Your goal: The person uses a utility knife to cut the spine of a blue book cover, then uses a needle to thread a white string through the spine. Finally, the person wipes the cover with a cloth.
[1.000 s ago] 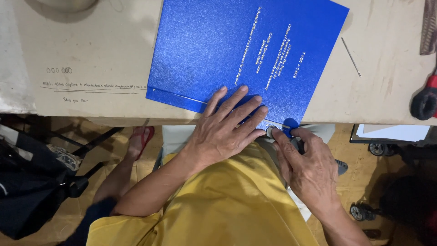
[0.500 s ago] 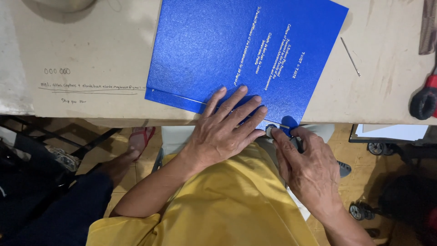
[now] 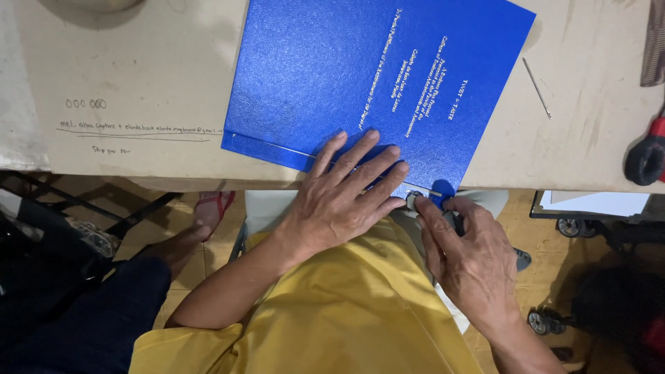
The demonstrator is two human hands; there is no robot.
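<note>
a: left side first?
b: left hand (image 3: pixel 343 197) flat, fingers spread wide, pressing the near edge of the blue hardcover book (image 3: pixel 377 83), which lies on the tan table (image 3: pixel 138 76).
a: right?
b: right hand (image 3: pixel 471 256) pinched on a small tool (image 3: pixel 413 201) at the book's near corner.
a: changed since a second ago?
b: no, hands and book same, still working that corner. thin metal rod (image 3: pixel 537 88) far right, untouched.

Person wears a yellow short-sleeved top and dark trousers (one leg visible at lower left). Left hand (image 3: pixel 339 201) and right hand (image 3: pixel 471 260) bare; forearms uncovered. No rings visible.
</note>
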